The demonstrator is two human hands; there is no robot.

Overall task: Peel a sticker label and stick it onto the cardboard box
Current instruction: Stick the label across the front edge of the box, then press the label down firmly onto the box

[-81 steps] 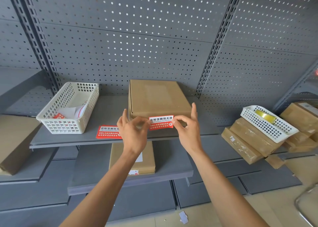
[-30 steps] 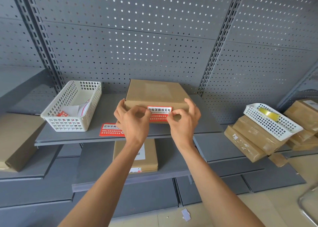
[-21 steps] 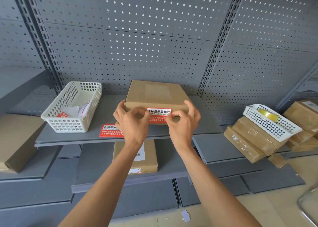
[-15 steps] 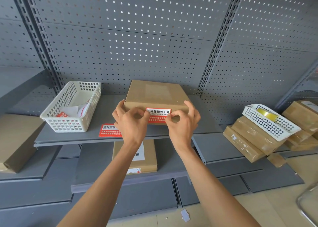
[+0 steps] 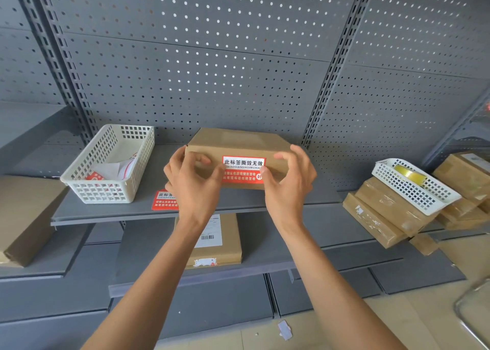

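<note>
Both bare hands reach up to the front face of the cardboard box (image 5: pixel 238 143) on the grey shelf (image 5: pixel 106 209). The left hand (image 5: pixel 192 184) and right hand (image 5: pixel 289 185) are half-curled, thumb tips pressing either end of the red-and-white sticker label (image 5: pixel 242 169) flat against the box. Farther left sits a white basket (image 5: pixel 111 164).

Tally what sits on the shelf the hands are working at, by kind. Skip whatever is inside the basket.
White basket: 1
Cardboard box: 1
Red sticker labels: 2, one on the box front, one lying loose, partly behind the left hand
Total: 4
</note>
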